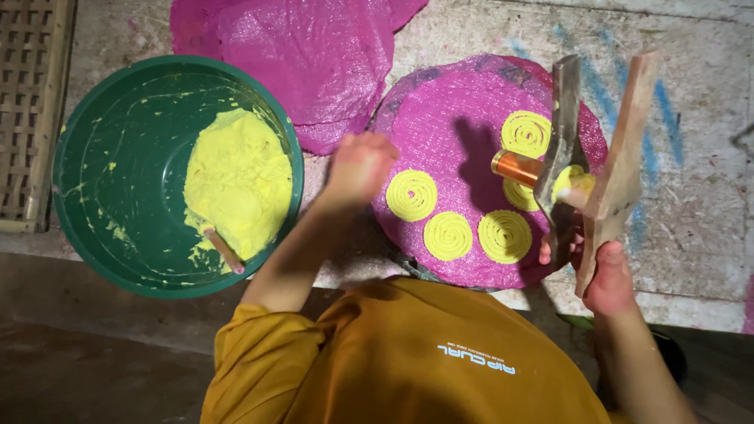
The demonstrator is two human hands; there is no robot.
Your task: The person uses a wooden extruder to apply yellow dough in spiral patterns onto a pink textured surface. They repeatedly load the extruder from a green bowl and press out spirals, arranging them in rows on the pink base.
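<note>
My right hand [603, 276] grips the two wooden handles of a dough press [585, 149] with a copper barrel, held over the right side of a round pink mesh mat [463, 118]. Several yellow dough spirals [411, 195] lie on that mat. Yellow dough shows at the press's barrel above another spiral. My left hand [357, 166] hovers at the mat's left edge, blurred, fingers curled, with nothing visible in it. A green basin [102, 157] at the left holds a mound of yellow dough [236, 180] with a small stick stuck in it.
More pink mesh mats [306, 47] lie stacked at the top. A woven bamboo tray [27, 110] sits at the far left. The floor is rough concrete with blue streaks [691, 141]. My orange shirt [408, 361] fills the bottom.
</note>
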